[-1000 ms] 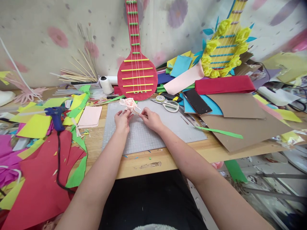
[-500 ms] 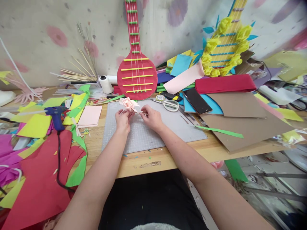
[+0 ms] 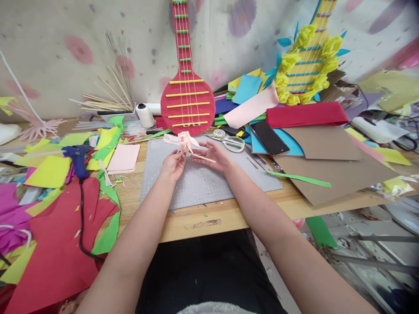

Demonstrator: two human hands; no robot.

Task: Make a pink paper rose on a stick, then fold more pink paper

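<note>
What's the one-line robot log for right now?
left hand: fingers at base of pink flower | right hand: fingers spread, by stick | below: gray cutting mat

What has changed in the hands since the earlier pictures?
The pink flower has shifted slightly right, with the left hand still pinching near its base. The right hand has opened from its pinch, and the pale stick shows across its fingers. The scissors and phone stayed put.
</note>
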